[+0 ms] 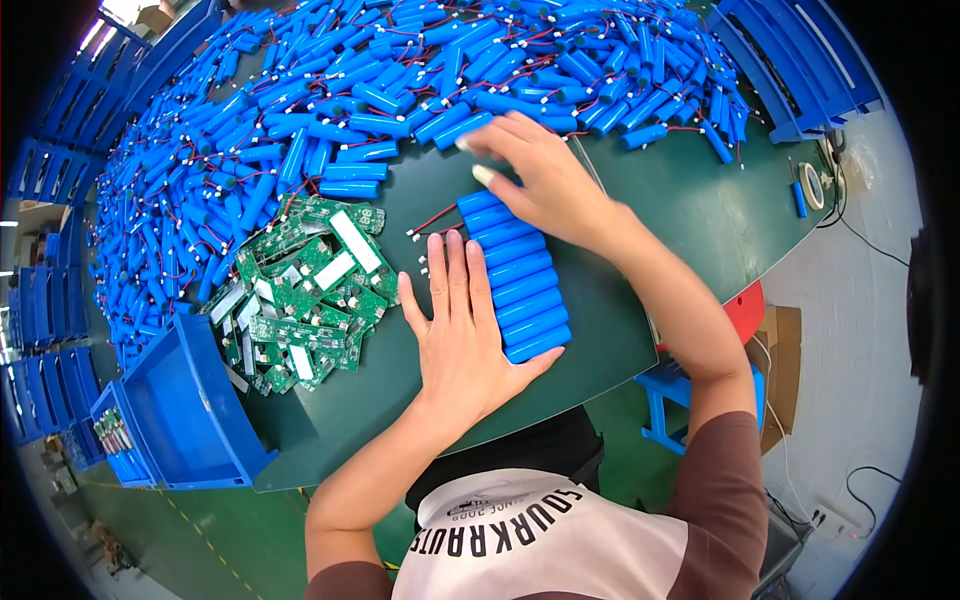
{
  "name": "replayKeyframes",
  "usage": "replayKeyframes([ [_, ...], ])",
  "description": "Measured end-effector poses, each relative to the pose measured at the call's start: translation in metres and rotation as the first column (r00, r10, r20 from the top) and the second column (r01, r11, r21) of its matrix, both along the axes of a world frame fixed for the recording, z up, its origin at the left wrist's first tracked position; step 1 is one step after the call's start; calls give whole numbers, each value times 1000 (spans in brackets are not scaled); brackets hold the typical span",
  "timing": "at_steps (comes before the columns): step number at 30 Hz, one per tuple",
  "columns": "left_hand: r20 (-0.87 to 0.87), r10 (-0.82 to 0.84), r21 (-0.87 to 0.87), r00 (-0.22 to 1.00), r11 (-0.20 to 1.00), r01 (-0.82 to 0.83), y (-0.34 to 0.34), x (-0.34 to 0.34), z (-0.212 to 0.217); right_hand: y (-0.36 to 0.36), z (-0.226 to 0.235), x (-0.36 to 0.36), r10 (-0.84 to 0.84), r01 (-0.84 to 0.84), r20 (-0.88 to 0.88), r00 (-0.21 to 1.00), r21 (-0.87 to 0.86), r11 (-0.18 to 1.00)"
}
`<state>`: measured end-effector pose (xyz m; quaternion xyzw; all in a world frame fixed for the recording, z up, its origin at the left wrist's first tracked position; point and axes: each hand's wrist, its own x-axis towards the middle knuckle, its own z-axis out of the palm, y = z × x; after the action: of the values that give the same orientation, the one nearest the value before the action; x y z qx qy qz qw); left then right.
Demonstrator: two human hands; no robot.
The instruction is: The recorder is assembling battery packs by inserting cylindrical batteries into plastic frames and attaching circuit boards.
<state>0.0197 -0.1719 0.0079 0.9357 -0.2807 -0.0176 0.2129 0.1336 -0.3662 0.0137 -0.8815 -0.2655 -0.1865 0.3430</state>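
Note:
A neat row of blue cylindrical battery packs point(525, 285) lies side by side on the green table point(400, 375), their thin wires and white plugs toward the left. My left hand point(462, 340) rests flat with spread fingers along the row's left side, its thumb by the near end. Over the far end of the row is my right hand point(545, 180), slightly blurred, thumb and fingers apart with nothing visible between them. Its fingertips are close to the edge of a large heap of loose blue battery packs point(350, 130) with red wires.
Left of my left hand lies a pile of green circuit boards point(325, 305), some with white strips. A blue bin point(200, 410) stands at the table's left edge. Blue racks point(800, 60) and a tape roll point(813, 186) are at the right. Below are a blue stool point(660, 405) and cardboard point(782, 375).

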Motion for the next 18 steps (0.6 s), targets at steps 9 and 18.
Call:
replayKeyframes([
  [9, -18, 19, -19, 1000, 1000, -19, 1, 1, -1, 7, 37, 56, 3, 94, 231, 973, -407, 909],
  [18, -8, 2, -53, 1000, 999, -3, -1, 1, -2, 22, 14, 44, 88, -32, 48, 995, -684, 729],
])
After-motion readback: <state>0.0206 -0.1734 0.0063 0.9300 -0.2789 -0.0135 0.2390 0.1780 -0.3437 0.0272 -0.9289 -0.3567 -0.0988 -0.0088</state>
